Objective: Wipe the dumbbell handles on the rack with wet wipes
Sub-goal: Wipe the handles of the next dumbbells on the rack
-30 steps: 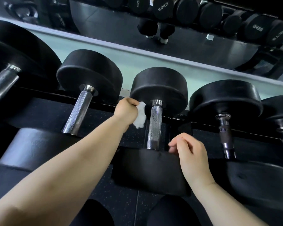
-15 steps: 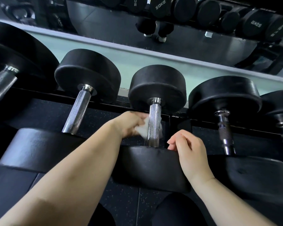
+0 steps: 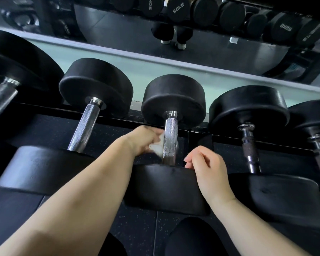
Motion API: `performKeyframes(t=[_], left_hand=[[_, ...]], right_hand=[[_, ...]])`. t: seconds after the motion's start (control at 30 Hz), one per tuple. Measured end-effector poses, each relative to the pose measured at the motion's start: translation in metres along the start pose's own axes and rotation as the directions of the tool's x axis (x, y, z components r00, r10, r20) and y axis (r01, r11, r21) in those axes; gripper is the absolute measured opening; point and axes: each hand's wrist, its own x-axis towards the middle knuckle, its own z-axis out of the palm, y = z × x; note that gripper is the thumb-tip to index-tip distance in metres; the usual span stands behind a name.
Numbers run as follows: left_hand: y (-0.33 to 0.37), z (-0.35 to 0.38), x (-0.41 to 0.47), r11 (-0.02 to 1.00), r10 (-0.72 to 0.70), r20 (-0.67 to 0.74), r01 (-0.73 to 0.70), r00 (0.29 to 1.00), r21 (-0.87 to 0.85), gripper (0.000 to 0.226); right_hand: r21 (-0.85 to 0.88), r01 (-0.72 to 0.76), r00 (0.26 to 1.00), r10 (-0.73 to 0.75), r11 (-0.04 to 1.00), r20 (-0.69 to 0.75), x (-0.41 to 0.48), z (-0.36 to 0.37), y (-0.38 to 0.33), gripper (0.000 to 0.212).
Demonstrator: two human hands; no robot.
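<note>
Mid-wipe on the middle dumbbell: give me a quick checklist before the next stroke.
1. Grip on wet wipe: ok, the left hand curls round it.
2. Wipe touching the middle handle: ok, against its left side.
3. Wipe wrapped fully round that handle: cannot tell, blurred.
4. Dumbbell steadied: ok, the right hand rests on the near head, holding nothing.
5. Access to the next handle on the right: ok, nothing covers it.
</note>
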Motion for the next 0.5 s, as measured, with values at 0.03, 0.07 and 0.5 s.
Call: performKeyframes(t=[0.03,0.07,0.5], left_hand=[[0.002,-0.001,0.0,0.998,0.005,-0.024,-0.006,1.0,-0.064,0.048],[0.003,-0.003,-0.001,0.998,0.004,-0.02,-0.005,1.0,-0.07,0.047],[0.017,0.018,-0.02,0.656,0.582,-0.156,-0.348,0.798,0.67,0.022]], right_hand=[[0.003,-0.002,1.0,0.002,1.0,-0.003,0.0,0.0,0.0,0.021],[0.005,-0.005,1.0,0.005,1.0,-0.006,0.0,0.0,0.0,0.021],[-0.007,0.004,1.0,-0.004,1.0,0.005,-0.002,-0.002,-0.001,0.027]])
